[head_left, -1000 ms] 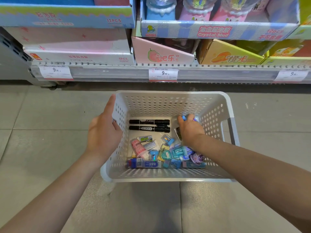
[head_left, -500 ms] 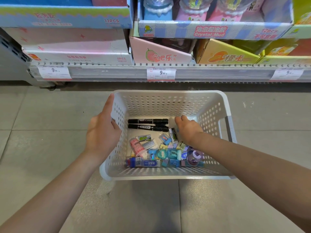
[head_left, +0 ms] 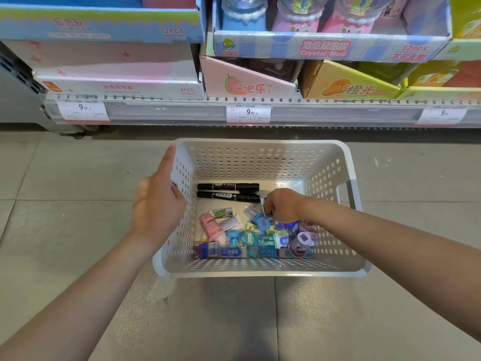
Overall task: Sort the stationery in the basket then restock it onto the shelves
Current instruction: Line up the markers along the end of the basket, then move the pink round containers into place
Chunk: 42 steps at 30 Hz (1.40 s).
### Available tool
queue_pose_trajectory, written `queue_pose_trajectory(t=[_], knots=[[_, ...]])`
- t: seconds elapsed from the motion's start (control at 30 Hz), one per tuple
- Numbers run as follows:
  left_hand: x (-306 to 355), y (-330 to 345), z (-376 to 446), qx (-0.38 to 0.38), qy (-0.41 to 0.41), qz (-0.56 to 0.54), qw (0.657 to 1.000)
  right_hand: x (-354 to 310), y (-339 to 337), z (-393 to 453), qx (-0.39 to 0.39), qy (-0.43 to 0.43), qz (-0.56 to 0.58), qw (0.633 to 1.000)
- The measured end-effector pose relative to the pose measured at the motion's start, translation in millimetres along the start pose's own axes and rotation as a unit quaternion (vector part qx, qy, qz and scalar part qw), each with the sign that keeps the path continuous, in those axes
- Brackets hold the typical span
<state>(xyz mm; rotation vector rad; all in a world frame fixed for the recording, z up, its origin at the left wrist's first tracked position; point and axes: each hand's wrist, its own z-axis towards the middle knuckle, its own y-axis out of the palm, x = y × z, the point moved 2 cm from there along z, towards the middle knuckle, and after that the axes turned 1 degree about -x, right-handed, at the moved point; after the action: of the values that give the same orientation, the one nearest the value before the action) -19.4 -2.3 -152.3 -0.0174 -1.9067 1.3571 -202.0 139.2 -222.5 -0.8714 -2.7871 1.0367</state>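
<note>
A white perforated basket (head_left: 260, 143) stands on the tiled floor below the shelves. My left hand (head_left: 156, 204) grips its left wall, thumb inside and fingers outside. Two black markers (head_left: 227, 186) lie side by side at the back of the basket. A heap of small stationery (head_left: 260, 238) fills the front: a pink tube (head_left: 209, 226), a blue glue stick (head_left: 221, 251), a purple tape roll (head_left: 302, 242), erasers and sharpeners. My right hand (head_left: 285, 204) reaches into the heap beside the markers' right ends. Its fingers are curled around a small white packet (head_left: 263, 204).
A shelf edge (head_left: 182, 110) with 9.90 price tags runs across behind the basket. On it sit display boxes: a pale pink one (head_left: 117, 74) at left, a pink peach box (head_left: 247, 84), an orange box (head_left: 346, 87), and a Crystal Mud tray (head_left: 325, 48) above.
My right hand has come back from the basket's far right corner towards the heap, beside the markers' ends. The left hand has kept its hold on the wall.
</note>
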Motion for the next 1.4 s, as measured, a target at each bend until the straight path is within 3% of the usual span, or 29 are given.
queue_pose_trajectory(t=[0.13,0.2,0.23,0.33,0.4,0.47,0.6,0.77,0.87,0.93,1.03,1.2,1.4], knots=[[-0.8,0.0,0.2,-0.001,-0.003,0.002,1.000,-8.6,3.5,-12.7,-0.123,-0.039,0.209,0.969],[-0.1,-0.2,0.1,-0.004,-0.007,-0.003,1.000,-11.2,3.3,-17.5,-0.143,-0.052,0.215,0.965],[0.0,-0.2,-0.3,-0.005,-0.007,-0.003,1.000,-11.6,0.3,-20.2,-0.118,-0.059,0.195,0.972],[1.4,-0.8,-1.1,-0.004,-0.003,-0.002,1.000,-12.4,-9.6,-37.9,-0.042,-0.063,-0.041,0.996],[0.0,-0.6,-0.3,-0.005,0.002,-0.001,1.000,-16.6,-6.1,-55.0,-0.078,-0.030,-0.244,0.966],[0.0,-0.3,-0.2,-0.009,0.010,-0.001,1.000,-18.3,6.7,-63.8,-0.107,-0.011,-0.323,0.940],[2.1,-0.9,-1.1,-0.013,0.013,-0.006,1.000,-15.7,22.3,-58.8,-0.049,-0.005,-0.307,0.950],[5.0,-3.0,-2.8,-0.010,0.007,-0.004,1.000,-17.4,8.0,-63.7,-0.139,-0.026,-0.287,0.947],[6.6,-3.5,-3.1,-0.008,0.001,-0.007,1.000,-6.7,-13.1,-59.7,-0.170,-0.017,-0.116,0.978],[7.2,-3.8,-2.9,-0.008,0.003,-0.006,1.000,1.7,-27.3,-52.1,-0.140,-0.017,0.029,0.990],[6.7,-3.9,-2.7,-0.005,0.002,-0.007,1.000,14.9,-39.8,-37.2,-0.021,0.019,0.191,0.981],[6.3,-3.3,-2.8,0.001,0.007,-0.001,1.000,24.7,-19.5,-10.6,0.172,0.106,0.310,0.929],[3.1,-0.9,-1.3,0.010,0.007,0.003,1.000,22.6,5.5,9.0,0.302,0.169,0.354,0.869]])
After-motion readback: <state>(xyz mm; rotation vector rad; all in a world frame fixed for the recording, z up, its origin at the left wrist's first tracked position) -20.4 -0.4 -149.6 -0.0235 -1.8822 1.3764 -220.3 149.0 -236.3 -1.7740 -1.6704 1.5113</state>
